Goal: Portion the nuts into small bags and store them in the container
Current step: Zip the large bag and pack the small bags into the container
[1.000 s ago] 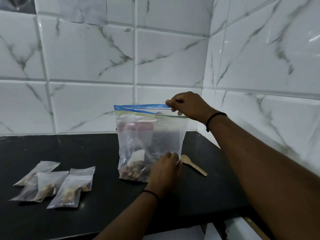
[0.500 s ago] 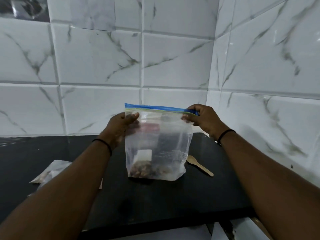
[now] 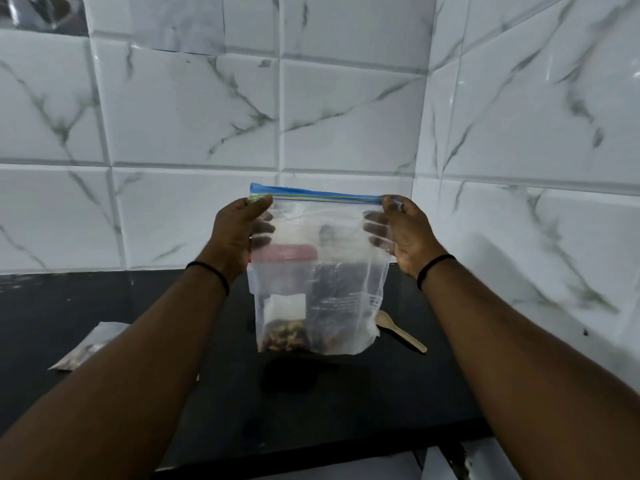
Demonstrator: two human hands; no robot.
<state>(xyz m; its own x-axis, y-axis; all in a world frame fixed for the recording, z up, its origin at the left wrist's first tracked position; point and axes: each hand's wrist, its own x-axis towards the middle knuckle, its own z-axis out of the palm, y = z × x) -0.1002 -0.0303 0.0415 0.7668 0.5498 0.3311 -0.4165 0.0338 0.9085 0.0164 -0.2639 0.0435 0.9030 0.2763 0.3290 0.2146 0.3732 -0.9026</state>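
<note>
Though forearm-hidden, perhaps small bags (image 3: 91,348).

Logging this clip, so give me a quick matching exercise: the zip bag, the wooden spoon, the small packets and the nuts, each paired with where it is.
Things:
1. zip bag
2. wooden spoon
3. small packets
4. nuts

Places:
A. on the counter, right of the bag
B. held up by left hand and right hand
C. bottom of the bag
D. counter, far left

Pairs: 1-B, 2-A, 3-D, 4-C

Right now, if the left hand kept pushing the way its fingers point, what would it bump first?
The big zip bag it already holds; its left hand fingers point rightward across the bag toward the right hand, probably.
</note>
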